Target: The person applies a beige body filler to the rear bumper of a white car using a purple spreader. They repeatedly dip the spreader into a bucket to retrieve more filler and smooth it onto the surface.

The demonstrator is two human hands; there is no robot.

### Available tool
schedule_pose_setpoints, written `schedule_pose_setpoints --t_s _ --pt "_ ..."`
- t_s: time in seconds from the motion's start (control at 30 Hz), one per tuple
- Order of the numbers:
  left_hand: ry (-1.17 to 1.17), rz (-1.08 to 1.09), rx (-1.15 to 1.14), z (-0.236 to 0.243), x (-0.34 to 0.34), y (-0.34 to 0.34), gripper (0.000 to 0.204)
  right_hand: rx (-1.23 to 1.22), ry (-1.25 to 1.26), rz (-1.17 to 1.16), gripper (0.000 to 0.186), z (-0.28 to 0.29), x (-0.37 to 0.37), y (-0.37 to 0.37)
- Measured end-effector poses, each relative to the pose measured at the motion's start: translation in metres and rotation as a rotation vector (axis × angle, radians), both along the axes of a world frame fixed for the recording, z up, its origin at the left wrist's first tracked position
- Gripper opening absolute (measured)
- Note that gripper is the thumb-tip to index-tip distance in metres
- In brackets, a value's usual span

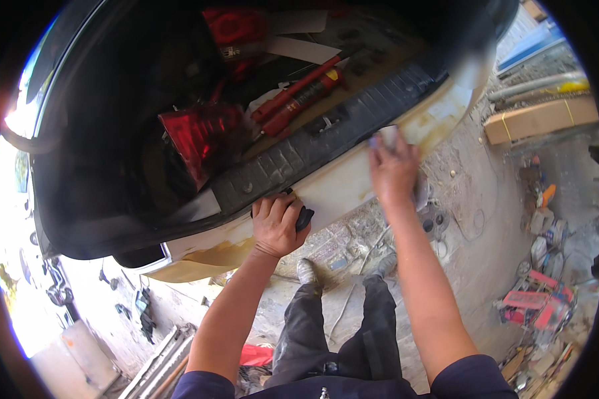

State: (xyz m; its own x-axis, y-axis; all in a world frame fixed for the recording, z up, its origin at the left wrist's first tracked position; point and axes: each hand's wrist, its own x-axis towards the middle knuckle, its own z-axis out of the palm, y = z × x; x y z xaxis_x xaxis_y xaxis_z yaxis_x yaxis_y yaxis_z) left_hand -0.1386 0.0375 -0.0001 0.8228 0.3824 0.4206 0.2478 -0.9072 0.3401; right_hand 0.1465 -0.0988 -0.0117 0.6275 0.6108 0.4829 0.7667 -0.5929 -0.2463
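Below the open boot of a car, a rear bumper shows white, with patches of yellowish filler. My left hand is closed round a black rounded object at the bumper's upper edge, and its kind is mostly hidden by my fingers. Farther right, my right hand presses on the bumper with its fingers bent over a small pale piece. Motion blur leaves unclear whether that piece is paper, cloth or a pad. A black ribbed sill trim runs just behind both hands.
Inside the boot lie red tail lights and a red cylindrical tool. Long cardboard boxes are at the right, above a red metal tool and scattered clutter. A thin cable crosses the dusty floor between my feet.
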Motion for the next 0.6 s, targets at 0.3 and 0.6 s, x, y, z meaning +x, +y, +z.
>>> schedule_pose_setpoints --t_s 0.3,0.6 --pt "0.163 -0.227 -0.088 0.023 -0.039 0.025 0.057 0.097 0.101 0.502 0.032 -0.004 -0.118 -0.006" --pt "0.232 -0.252 0.124 0.031 -0.041 0.014 0.046 -0.048 0.043 -0.126 0.035 -0.003 0.036 -0.045"
